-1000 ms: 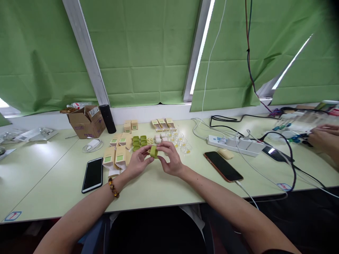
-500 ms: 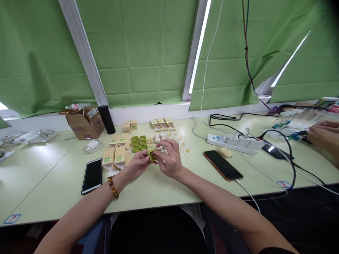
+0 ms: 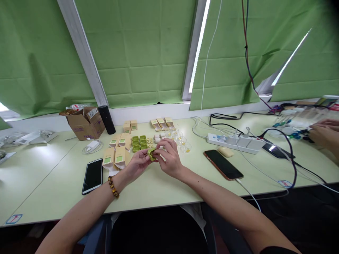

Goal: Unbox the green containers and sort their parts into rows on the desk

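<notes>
Between my hands, above the table, is a small green open-topped tray [image 3: 150, 154], tilted toward me. My left hand [image 3: 137, 163] grips its left side. The fingers of my right hand [image 3: 169, 159] are bent into its opening and against its right side; whether they pinch anything inside is hidden. Just beyond, similar green trays [image 3: 136, 143] stand in two rows. Beside them lie small yellowish pieces [image 3: 150, 141], white roll-like pieces [image 3: 158, 138] and clear plastic pieces with yellow spots [image 3: 186, 147]. Open kraft boxes [image 3: 120, 156] with green labels stand left of my hands.
A phone [image 3: 92, 175] lies at left, another phone [image 3: 222, 164] at right beside a power strip [image 3: 234, 141] and loose cables. A cardboard box [image 3: 86, 123] and black cylinder [image 3: 106, 120] stand at the back left. Another person's hand [image 3: 324, 132] is at far right.
The green tray has turned slightly between my fingers, and my right fingers have shifted a little at its opening. Everything else on the table stays put.
</notes>
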Motion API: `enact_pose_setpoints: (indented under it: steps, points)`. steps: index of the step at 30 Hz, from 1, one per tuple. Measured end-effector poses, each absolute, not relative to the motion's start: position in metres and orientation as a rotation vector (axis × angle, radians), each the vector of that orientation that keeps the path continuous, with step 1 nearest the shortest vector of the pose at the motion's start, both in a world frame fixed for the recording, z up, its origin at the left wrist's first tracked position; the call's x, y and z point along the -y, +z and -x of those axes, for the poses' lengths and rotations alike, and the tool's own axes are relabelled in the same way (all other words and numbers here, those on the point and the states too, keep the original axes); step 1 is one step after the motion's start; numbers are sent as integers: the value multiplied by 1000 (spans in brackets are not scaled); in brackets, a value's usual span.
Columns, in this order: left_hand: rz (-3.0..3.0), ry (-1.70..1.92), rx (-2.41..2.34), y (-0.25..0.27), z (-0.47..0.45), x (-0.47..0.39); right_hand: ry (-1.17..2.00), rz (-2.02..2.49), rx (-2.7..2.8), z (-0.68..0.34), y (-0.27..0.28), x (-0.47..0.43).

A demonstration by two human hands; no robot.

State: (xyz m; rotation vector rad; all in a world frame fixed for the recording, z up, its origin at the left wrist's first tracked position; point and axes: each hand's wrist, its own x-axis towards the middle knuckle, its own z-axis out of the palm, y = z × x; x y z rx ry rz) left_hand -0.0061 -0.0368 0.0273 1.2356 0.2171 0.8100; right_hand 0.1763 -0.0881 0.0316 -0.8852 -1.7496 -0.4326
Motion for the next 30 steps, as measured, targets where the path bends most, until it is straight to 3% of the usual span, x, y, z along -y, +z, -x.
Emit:
enact_pose_setpoints:
  steps: [14,30]
  points:
    - [-1103,1137,-280,31,16,16,-345,756,1616,-185,37,87]
    - [-1068,1334,-427,35,16,14,-227,1610,2170,-195,21,15]
